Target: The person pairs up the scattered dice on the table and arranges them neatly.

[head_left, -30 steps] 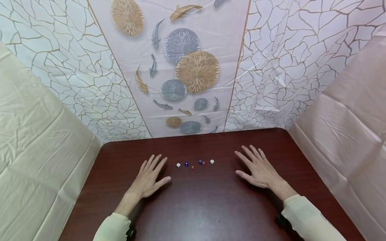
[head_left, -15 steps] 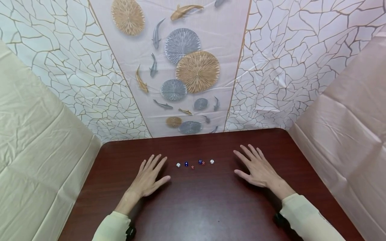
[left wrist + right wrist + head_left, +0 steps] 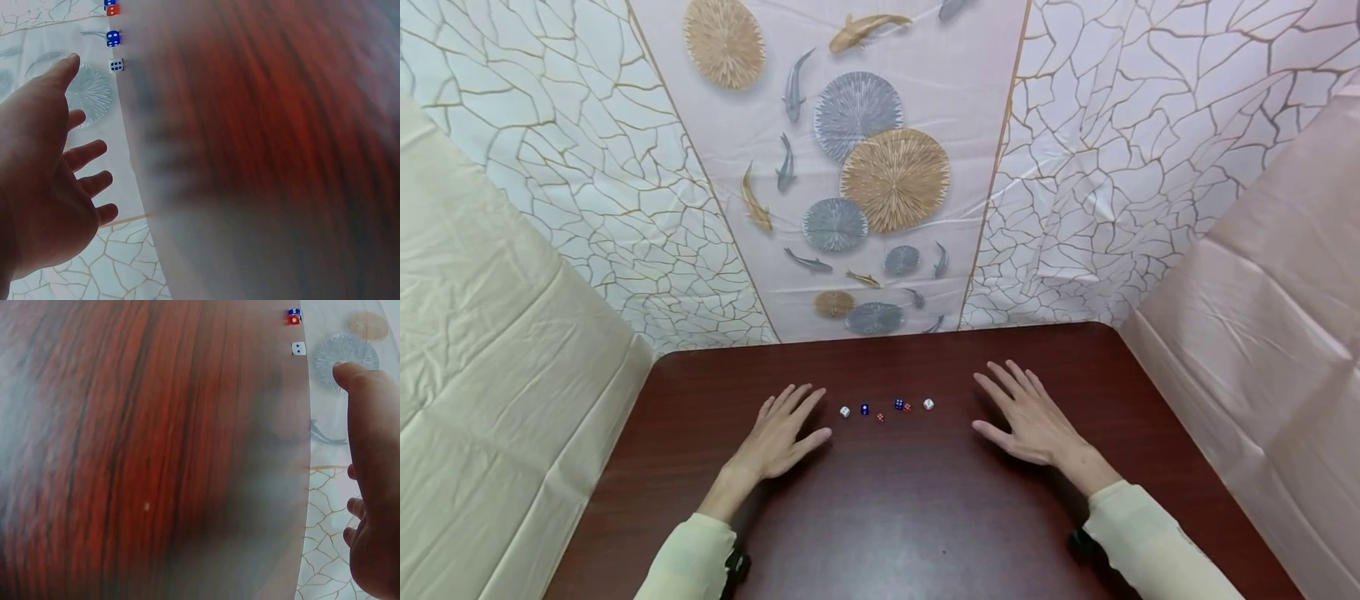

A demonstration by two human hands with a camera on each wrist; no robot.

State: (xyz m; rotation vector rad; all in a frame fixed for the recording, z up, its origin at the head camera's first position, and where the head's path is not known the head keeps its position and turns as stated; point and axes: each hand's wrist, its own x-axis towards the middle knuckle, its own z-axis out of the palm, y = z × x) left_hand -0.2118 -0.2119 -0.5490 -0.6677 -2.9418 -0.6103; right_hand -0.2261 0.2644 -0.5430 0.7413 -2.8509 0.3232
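Several small dice lie in a loose row on the dark red-brown table. At the row's left end is a white die, then a blue die and a red die. Farther right, another blue die sits against a second red die, and a white die ends the row. My left hand, fingers spread and holding nothing, is just left of the row. To the right of it, my right hand has its fingers extended, also holding nothing.
A patterned cloth with fish and round motifs hangs behind the table's far edge. Beige fabric walls slope up at the left and right. Dark bands show at both sleeve cuffs.
Both hands have shifted slightly inward toward the dice, the right one a little more to the left. The dice have stayed in their places on the table.
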